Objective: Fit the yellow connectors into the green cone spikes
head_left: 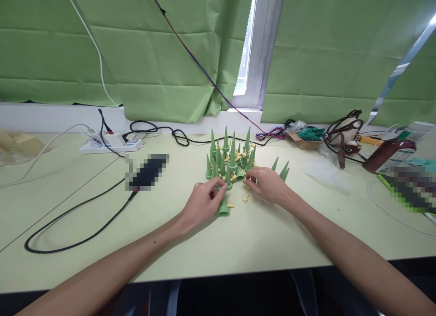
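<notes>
Many green cone-shaped plastic spikes [232, 155] stand close together on the table, small yellow valve-like pieces [230, 204] among them. My left hand [205, 198] is at the near left of this cluster, its thumb and forefinger closed at the base of an upright green spike [228, 176]. Below those fingertips another green spike lies with its open round end [223, 212] facing me. My right hand [267, 183] reaches in from the right with fingers bent together. Its fingertips hide what they may hold. A loose yellow piece [245, 198] lies just below them.
Further green spikes [284, 171] lie behind my right hand. To the left are a blurred dark device [148, 172] on a black cable and a power strip [112, 145]. A brown bottle [390, 155], a clear plastic bag [329, 173] and a cardboard box [301, 141] are to the right.
</notes>
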